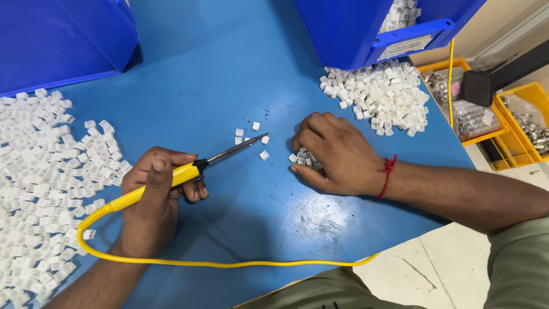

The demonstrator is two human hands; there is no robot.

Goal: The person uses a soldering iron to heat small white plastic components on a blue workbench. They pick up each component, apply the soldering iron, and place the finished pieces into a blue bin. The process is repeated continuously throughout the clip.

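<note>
Spanning the view, blue table [240, 68] beside pale floor [434, 269].

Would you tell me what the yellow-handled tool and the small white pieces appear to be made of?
Tool: glossy yellow handle, likely plastic; thin dark shaft, apparently metal. White pieces: small blocky parts, matt and slightly translucent, probably moulded plastic.

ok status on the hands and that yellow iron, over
Left hand gripping yellow soldering iron, tip by loose white pieces. Right hand cupped over small white cluster. Cord loops along table edge, nothing blocking.
</note>
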